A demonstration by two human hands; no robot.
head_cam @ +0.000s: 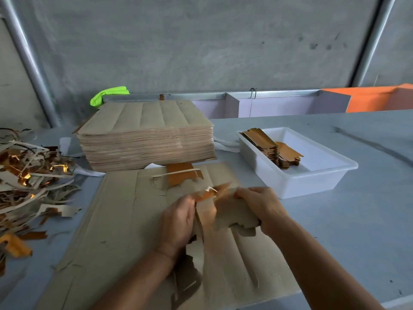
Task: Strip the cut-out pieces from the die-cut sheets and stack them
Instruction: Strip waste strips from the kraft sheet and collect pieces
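A brown die-cut sheet (125,220) lies flat on the table in front of me, partly torn, with a gold underside showing at its far edge. My left hand (178,222) and my right hand (261,204) both grip a cut-out piece (225,211) lifted from the sheet's right part; the piece is blurred. A tall stack of uncut sheets (145,139) stands behind. Stripped gold pieces (272,146) are stacked in a white tray (317,175) to the right.
A heap of waste strips (29,184) covers the table's left side. A green cloth (107,96) lies behind the stack, and an orange bin (375,99) stands at the back right. A grey wall and metal poles close off the back.
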